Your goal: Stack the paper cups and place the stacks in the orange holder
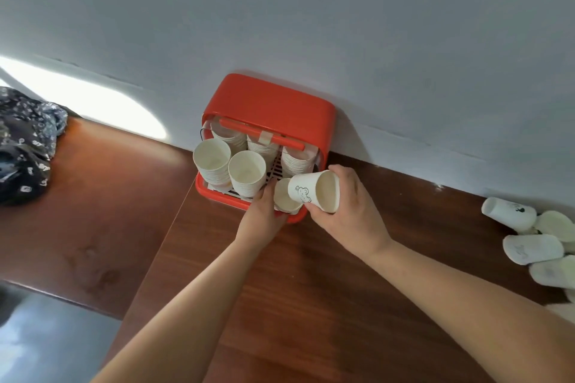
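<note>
At the far left, a dark patterned cloth (26, 146) is seen lying on the brown wooden surface (102, 202), with a patch of bright light on the wall behind it. Further right, the orange holder (270, 102) is set against the white wall at the far edge of the surface, its open side turned up toward the camera. Several tall stacks of paper cups are held upright inside it: one stack (211, 160) at the near left, a second stack (247, 172) just beside it on the right, and more stacks (295, 162) in the far row under an orange bar.

A low stack (283, 197) is seated in the near right corner of the holder. The left hand (264, 214) is laid against the left side of this low stack, at the holder's near rim; whether its fingers are closed round the stack cannot be told.

Just right of it, a single paper cup (314, 191) with a bear drawing is gripped by the right hand (348, 205), fingers and thumb wrapped round its wall. The cup is tipped on its side above the low stack, mouth to the right.

At the far right, loose cups (529, 247) are scattered on their sides on the surface, well apart from the holder.
</note>
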Available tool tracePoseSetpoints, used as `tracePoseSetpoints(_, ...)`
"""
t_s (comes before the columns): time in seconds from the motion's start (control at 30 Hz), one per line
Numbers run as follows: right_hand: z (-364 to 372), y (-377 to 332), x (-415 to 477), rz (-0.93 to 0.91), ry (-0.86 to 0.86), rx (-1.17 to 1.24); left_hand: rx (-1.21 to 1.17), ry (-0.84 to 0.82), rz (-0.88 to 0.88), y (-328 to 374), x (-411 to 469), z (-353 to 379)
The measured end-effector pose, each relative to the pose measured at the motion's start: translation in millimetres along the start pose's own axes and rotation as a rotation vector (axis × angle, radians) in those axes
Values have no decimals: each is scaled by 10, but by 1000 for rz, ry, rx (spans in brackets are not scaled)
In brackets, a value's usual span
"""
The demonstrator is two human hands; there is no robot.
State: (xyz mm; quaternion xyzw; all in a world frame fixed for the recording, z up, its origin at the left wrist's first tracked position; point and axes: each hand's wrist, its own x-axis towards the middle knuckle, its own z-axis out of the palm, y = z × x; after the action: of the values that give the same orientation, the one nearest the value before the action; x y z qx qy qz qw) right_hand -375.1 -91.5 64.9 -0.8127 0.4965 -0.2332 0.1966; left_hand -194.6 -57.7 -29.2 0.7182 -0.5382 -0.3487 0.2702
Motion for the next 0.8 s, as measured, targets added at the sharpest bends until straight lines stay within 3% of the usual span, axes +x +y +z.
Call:
tracePoseSetpoints(0.1,165,79,92,-2,-66,17,-42,-43,13,-58,-31,-40)
tracePoseSetpoints(0.23,417,136,148,-41,-309,-89,-141,-12,-42,-9,-57,-106)
tracePoseSetpoints(0.37,595,135,224,61,-505,-65,-201,16,-91,34,-40,-133)
tracePoseSetpoints(0.53,693,236,252,209,-416,-50,-150,8,-6,-35,-16,-98)
tracePoseSetpoints(0.8,532,193,158,313,-315,151,-154,123,-53,92,-94,-5)
